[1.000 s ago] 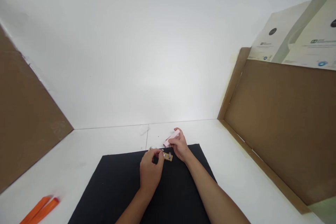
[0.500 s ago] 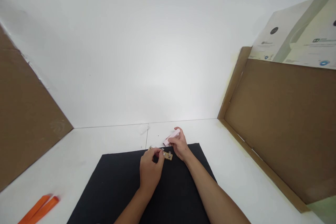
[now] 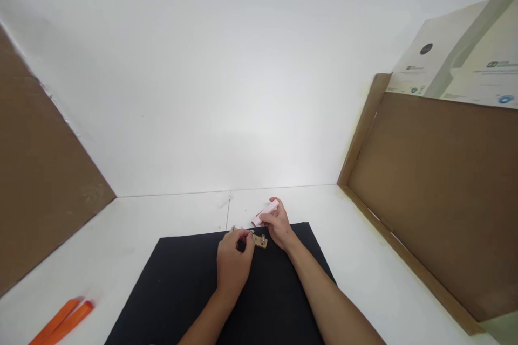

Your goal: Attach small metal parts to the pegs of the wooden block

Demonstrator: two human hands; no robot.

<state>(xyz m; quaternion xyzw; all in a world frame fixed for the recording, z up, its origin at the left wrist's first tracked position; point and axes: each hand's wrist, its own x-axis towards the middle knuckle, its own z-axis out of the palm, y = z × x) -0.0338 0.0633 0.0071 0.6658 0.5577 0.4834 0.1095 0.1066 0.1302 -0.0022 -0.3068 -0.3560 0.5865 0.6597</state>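
A small brown block (image 3: 261,243) with metal screws standing in it lies near the far edge of a black mat (image 3: 194,291). My left hand (image 3: 232,261) is curled over the block's left end, fingertips pinched together on it or on a small metal part. My right hand (image 3: 278,226) is closed around a pale pink tool (image 3: 265,213) that points down and left toward the block. What sits between my left fingertips is too small to name.
The mat lies on a white table (image 3: 384,269). Brown cardboard walls stand at the left (image 3: 36,188) and at the right (image 3: 441,194), with a printed box panel (image 3: 465,59) above the right one. Two orange strips (image 3: 62,321) lie at the near left.
None in the hands or the block; only the camera view has shifted slightly.
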